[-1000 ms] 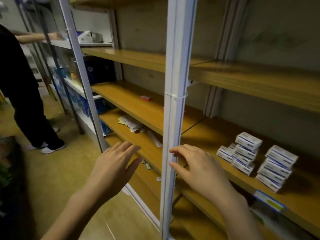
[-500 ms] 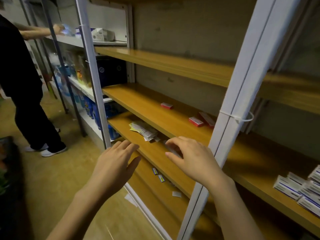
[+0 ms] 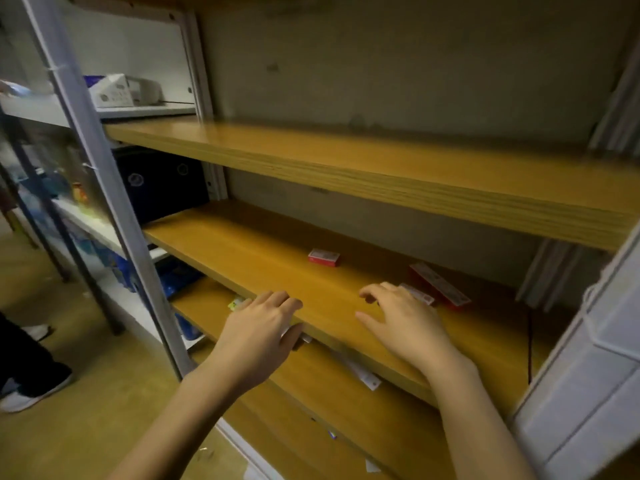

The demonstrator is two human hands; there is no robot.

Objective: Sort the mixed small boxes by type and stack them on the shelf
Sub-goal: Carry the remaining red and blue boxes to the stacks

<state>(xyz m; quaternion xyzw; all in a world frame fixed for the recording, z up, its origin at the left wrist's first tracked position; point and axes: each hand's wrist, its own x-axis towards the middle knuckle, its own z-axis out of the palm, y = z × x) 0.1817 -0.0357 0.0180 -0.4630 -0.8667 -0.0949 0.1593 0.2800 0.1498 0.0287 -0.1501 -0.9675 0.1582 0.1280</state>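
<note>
Half a second ago both hands were down by the lower shelf (image 3: pixel 322 393); they have risen to the middle shelf (image 3: pixel 249 251). The view has swung left, so the white and blue stacks are out of sight and the pale metal post (image 3: pixel 588 393) now stands at the right edge.

The left hand (image 3: pixel 261 327) lies over the middle shelf's front edge, fingers together and loosely bent, holding nothing. The right hand (image 3: pixel 403 323) is above the board with fingers spread and slightly curled, also holding nothing.

Three boxes sit on the middle shelf. The small red box (image 3: pixel 323 257) is alone toward the back, and the long red box (image 3: pixel 438 284) is at the right. The half-hidden red box (image 3: pixel 417 294) is just past the right fingertips, seemingly touching the long one, though blur makes that uncertain.

On the lower shelf two things show: a yellowish packet (image 3: pixel 235 303) beside the left hand and a white slip (image 3: pixel 362 372) under the board's edge
</note>
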